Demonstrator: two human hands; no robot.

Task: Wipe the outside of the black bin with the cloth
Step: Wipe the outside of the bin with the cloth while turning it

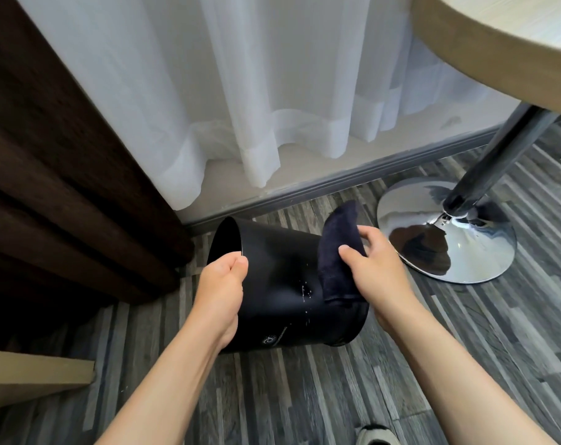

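Observation:
The black bin [276,277] is tipped on its side above the floor, its open mouth turned to the left and away from me. My left hand [219,284] grips the bin's rim at the near edge of the mouth. My right hand [372,261] holds a dark navy cloth [335,255], folded and pressed against the bin's outer wall near its base end. A small white logo and a few pale specks show on the bin's side.
A round table's chrome base [446,232] and pole stand just right of the bin. A sheer white curtain [272,91] and a baseboard lie behind. Dark brown drapes [64,171] hang at left. A light wooden board [35,374] sits at lower left on the striped grey floor.

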